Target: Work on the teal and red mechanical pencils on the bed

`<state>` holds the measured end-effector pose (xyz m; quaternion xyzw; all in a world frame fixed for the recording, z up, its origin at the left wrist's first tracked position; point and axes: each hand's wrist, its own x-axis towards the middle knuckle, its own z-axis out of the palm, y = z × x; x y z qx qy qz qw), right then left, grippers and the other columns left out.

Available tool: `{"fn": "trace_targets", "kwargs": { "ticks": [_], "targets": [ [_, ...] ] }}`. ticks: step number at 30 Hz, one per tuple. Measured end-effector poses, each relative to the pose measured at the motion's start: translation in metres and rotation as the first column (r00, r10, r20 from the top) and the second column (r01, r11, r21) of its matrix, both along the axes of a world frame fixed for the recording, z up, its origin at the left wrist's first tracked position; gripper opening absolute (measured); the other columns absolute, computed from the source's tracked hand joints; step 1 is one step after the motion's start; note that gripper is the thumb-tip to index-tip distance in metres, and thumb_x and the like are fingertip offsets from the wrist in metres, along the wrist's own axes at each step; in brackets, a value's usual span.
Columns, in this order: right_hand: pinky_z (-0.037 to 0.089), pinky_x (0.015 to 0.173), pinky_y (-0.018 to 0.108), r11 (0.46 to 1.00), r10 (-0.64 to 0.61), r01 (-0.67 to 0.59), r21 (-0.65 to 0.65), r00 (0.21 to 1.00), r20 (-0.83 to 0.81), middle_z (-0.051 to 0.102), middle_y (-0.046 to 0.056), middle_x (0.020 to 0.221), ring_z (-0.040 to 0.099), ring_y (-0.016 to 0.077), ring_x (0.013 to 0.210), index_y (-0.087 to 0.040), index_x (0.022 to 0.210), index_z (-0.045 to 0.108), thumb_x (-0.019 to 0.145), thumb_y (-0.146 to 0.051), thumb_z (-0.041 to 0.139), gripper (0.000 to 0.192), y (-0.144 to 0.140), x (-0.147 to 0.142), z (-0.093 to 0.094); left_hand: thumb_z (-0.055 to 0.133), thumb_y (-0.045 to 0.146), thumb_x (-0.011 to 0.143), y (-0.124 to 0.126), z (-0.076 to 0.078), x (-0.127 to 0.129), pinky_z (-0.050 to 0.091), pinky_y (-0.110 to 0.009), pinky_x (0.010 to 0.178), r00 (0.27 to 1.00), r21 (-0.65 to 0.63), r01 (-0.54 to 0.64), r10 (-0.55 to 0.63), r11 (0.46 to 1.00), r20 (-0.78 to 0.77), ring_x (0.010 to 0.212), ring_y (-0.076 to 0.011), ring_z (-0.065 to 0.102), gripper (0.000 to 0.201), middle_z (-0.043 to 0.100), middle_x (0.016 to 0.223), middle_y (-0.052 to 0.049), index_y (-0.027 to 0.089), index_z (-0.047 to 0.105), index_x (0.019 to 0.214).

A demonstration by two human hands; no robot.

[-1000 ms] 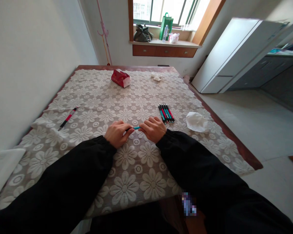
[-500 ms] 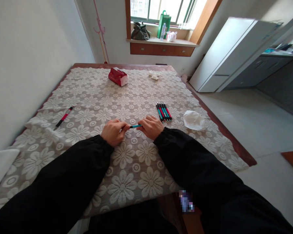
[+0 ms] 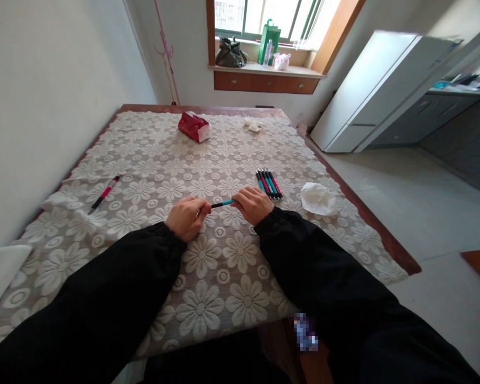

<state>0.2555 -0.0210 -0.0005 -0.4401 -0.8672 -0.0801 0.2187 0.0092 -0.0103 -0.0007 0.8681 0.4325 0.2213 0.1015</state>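
1. The left hand [image 3: 186,216] and the right hand [image 3: 254,204] each pinch one end of a teal pen [image 3: 223,203], which spans the small gap between them just above the lace tablecloth [image 3: 208,298].
2. The left hand's fingers [image 3: 200,209] are curled in and pressed together, closed on the pen's dark end; the thumb's exact contact cannot be made out.
3. The right hand's fingers [image 3: 240,198] are bent and close together, closed on the pen's teal end, with the rest of the barrel hidden under the hand.
4. Both hands rest on the cloth, and black sleeves [image 3: 304,250] run back from the wrists toward the camera.
5. Just beyond the right fingers, a little to their right, lies a row of pens [image 3: 268,184], teal and red with black parts, side by side and touching.
6. Farther to the right of that row sits a crumpled white tissue [image 3: 317,198], near the table's edge.
7. Well to the left of the left fingers, a single red-and-black pen [image 3: 104,194] lies at a slant on the cloth.
8. Far beyond the fingers, near the far side of the table [image 3: 392,246], rest a red tissue pack [image 3: 194,127] and a small white wad [image 3: 254,126].
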Motion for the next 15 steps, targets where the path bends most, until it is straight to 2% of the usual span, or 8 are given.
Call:
{"fn": "trace_targets", "kwargs": {
  "ticks": [6,12,15],
  "targets": [
    [0.034,0.077,0.034,0.999,0.013,-0.013,-0.044,1.0,-0.003,0.068,0.008,0.088,0.053,0.0205,0.085,-0.019,0.094,0.065,0.103,-0.04,0.041,0.033,-0.0002,0.0,-0.0004,0.042,0.04,0.099,0.0005,0.0004,-0.0012,0.043,-0.032,0.069,0.999,0.02,0.002,-0.003,1.0,0.051,0.075,-0.0205,0.058,0.037,0.064,0.073,-0.005,0.02,0.069,0.084],
    [0.032,0.071,0.031,0.976,0.016,-0.029,-0.214,0.998,-0.058,0.067,0.004,0.075,0.054,0.0172,0.074,-0.019,0.081,0.062,0.101,-0.033,0.046,0.03,-0.0019,0.0005,-0.0027,0.053,0.039,0.096,0.0009,-0.0031,-0.0031,0.046,-0.035,0.078,0.999,0.121,0.019,-0.025,0.992,0.048,0.084,-0.0229,0.062,0.027,0.07,0.08,-0.005,0.021,0.071,0.091],
    [0.035,0.072,0.03,0.98,0.022,-0.04,-0.195,0.995,-0.093,0.068,0.005,0.078,0.055,0.0177,0.076,-0.019,0.083,0.063,0.101,-0.034,0.046,0.029,-0.0006,0.0013,-0.0043,0.051,0.041,0.097,0.0004,-0.0029,-0.0023,0.046,-0.036,0.078,0.999,0.082,0.016,-0.019,0.997,0.048,0.084,-0.0229,0.062,0.029,0.071,0.082,-0.005,0.02,0.072,0.095]
  ]
}}
